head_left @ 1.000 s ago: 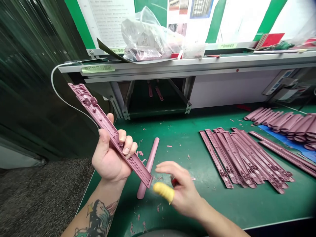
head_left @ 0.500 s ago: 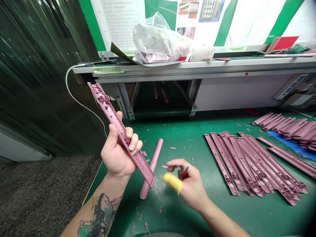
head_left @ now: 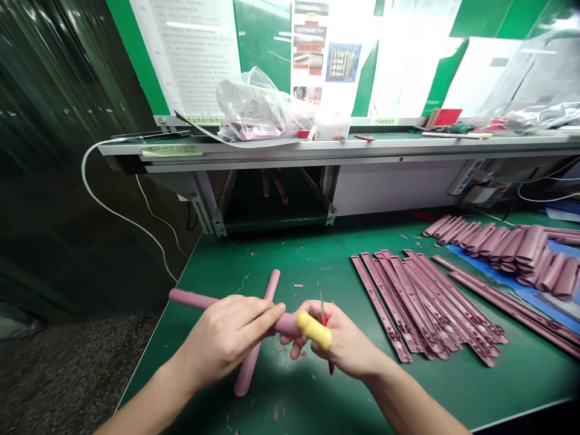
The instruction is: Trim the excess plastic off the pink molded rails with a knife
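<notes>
My left hand (head_left: 226,332) is closed around a long pink plastic casing (head_left: 193,298), its smooth rounded side facing up. The casing lies nearly level, and its right end meets the fingers of my right hand (head_left: 347,344). A yellow finger cot (head_left: 312,330) covers the right thumb, which presses at that end. Tucked in the same hand is a slim red-handled knife (head_left: 324,320), its thin blade pointing up. Beneath the held casing, a second pink casing (head_left: 247,371) rests slantwise on the green table, partly hidden by my left hand.
Many pink strips (head_left: 385,308) lie fanned out on the right, hollow side up. Behind them, rounded pink casings (head_left: 493,238) sit in rows on a blue sheet (head_left: 568,320). Pink shavings dot the green table (head_left: 326,399). A shelf (head_left: 272,158) with a plastic bag (head_left: 258,109) spans the back.
The left hand has lowered the casing and turned it from hollow side to smooth side up. My right hand has come to its right end. The view has shifted right and up.
</notes>
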{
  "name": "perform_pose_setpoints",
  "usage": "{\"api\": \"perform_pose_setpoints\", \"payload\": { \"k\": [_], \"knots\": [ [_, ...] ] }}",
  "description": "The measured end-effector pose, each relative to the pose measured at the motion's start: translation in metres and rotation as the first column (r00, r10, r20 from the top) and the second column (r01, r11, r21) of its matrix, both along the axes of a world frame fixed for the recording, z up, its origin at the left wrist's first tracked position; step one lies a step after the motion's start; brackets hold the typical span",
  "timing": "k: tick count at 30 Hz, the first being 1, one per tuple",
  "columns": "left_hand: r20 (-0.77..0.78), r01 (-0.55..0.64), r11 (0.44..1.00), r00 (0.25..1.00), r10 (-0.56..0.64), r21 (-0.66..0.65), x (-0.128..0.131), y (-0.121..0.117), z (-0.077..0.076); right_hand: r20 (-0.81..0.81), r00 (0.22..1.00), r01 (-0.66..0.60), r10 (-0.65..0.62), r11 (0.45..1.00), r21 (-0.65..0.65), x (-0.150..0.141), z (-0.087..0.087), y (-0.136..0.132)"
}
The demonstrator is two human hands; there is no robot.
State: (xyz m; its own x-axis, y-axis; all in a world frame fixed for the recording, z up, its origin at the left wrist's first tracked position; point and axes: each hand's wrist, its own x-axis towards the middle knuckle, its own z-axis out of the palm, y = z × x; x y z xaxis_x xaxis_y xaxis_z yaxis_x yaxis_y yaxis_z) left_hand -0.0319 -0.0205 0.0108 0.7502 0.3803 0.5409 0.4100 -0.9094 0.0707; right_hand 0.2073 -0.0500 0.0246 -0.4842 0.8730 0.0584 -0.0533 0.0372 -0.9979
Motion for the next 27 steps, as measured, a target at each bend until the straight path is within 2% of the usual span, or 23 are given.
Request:
{"api": "perform_pose_setpoints", "payload": {
  "k": [2, 4, 5, 7, 9, 10, 12, 15, 17, 20, 23, 27],
  "knots": [
    [0.001, -0.003, 1.000, 1.000, 0.003, -0.029, -0.006, 0.003, 0.007, 0.103, 0.994, 0.035, -0.048, 0.991, 0.128, 0.007, -0.002, 0.000],
    [-0.010, 0.002, 0.999, 1.000, -0.002, -0.036, -0.014, 0.008, 0.015, 0.239, 0.952, 0.102, -0.193, 0.932, 0.347, 0.010, -0.007, -0.001],
    [-0.028, 0.011, 0.999, 1.000, -0.012, -0.032, -0.017, 0.010, 0.020, 0.301, 0.917, 0.096, -0.264, 0.874, 0.476, 0.011, -0.010, -0.001],
    [-0.072, 0.033, 0.999, 0.997, -0.034, -0.007, -0.022, 0.013, 0.029, 0.397, 0.830, -0.007, -0.391, 0.706, 0.708, 0.007, -0.013, -0.002],
    [-0.120, 0.066, 0.997, 0.991, -0.061, 0.038, -0.022, 0.013, 0.038, 0.436, 0.743, -0.135, -0.509, 0.524, 0.841, 0.000, -0.013, 0.000],
    [-0.138, 0.084, 0.994, 0.988, -0.074, 0.068, -0.021, 0.012, 0.043, 0.432, 0.700, -0.175, -0.568, 0.450, 0.876, -0.003, -0.012, 0.001],
    [-0.177, 0.099, 0.986, 0.981, -0.075, 0.131, -0.018, 0.009, 0.050, 0.402, 0.646, -0.224, -0.649, 0.342, 0.913, -0.009, -0.009, 0.005],
    [-0.243, 0.082, 0.970, 0.970, -0.025, 0.227, -0.014, 0.002, 0.056, 0.349, 0.650, -0.261, -0.675, 0.233, 0.937, -0.010, -0.005, 0.009],
    [-0.253, 0.054, 0.963, 0.967, 0.015, 0.263, -0.013, -0.002, 0.057, 0.330, 0.665, -0.266, -0.671, 0.200, 0.943, -0.009, -0.004, 0.009],
    [-0.189, -0.004, 0.970, 0.981, 0.051, 0.242, -0.014, -0.010, 0.052, 0.295, 0.677, -0.233, -0.675, 0.184, 0.955, -0.006, -0.004, 0.006],
    [-0.091, -0.065, 0.985, 0.993, 0.080, 0.160, -0.012, -0.021, 0.043, 0.265, 0.686, -0.191, -0.677, 0.184, 0.964, -0.005, -0.004, 0.004],
    [0.018, -0.147, 0.989, 0.989, 0.148, -0.020, -0.004, -0.036, 0.032, 0.270, 0.679, -0.171, -0.682, 0.210, 0.963, -0.006, -0.005, 0.004]
  ]
}}
